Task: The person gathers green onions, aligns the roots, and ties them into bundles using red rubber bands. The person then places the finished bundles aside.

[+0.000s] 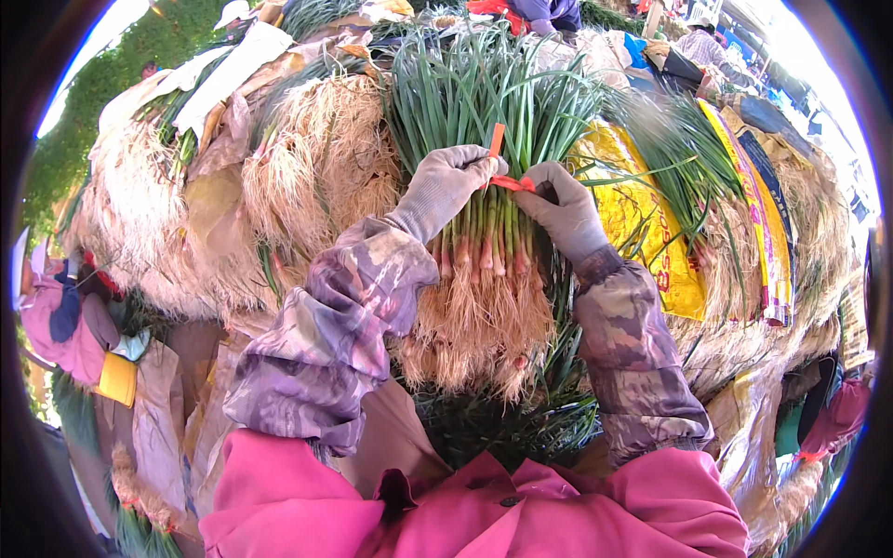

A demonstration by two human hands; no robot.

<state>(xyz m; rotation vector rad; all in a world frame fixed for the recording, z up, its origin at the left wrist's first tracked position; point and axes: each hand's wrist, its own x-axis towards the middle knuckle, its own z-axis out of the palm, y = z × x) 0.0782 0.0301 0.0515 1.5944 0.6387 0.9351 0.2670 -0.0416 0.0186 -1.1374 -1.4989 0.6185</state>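
A bunch of green onions [488,230] lies before me, its leaves pointing away and its pale, stringy roots towards me. An orange-red tie strip [513,183] crosses the stalks between my hands. My left hand [450,183], in a grey knit glove, pinches the strip at the bunch's left side, and one end sticks up above the fingers. My right hand [564,206], gloved alike, grips the strip's other side between thumb and fingers. The underside of the bunch is hidden, so I cannot tell whether the strip passes all the way round.
Piled green onions with long roots [307,153] rise at the left. A yellow woven sack [638,216] and more onions [729,237] lie at the right. A person in pink [59,314] sits at far left; others work at the back and far right. Tied bundles [143,506] lie lower left.
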